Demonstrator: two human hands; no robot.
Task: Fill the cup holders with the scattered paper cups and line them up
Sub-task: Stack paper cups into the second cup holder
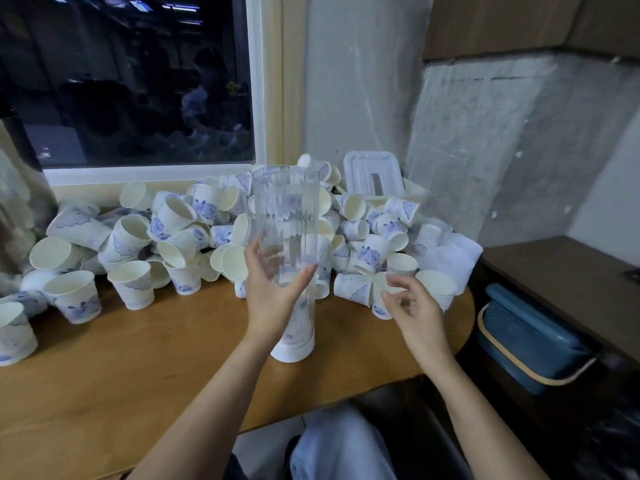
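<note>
- the left hand gripped the clear ribbed cup holder, thumb on 1 side and fingers curled round the other. the tube stood upright on its white base between the counter's near edge and the heap, toward the right end.
- a short stack of cups showed low inside the tube, and most of it looked unfilled.
- the paper cups lay heaped along the far edge, many on their sides, some nested.
- the right hand hovered at the right end of the heap, its fingers loosely curled and blurred against 1 cup. i could not tell whether they pinched it.
- risk: the tube was tall and narrow and held by 1 hand only, so a cup pushed in off-centre could tilt it or jam at the rim.
- risk: pulling a cup from the foot of the heap could send its neighbours rolling over the rounded right edge, toward the blue basket below.
</note>
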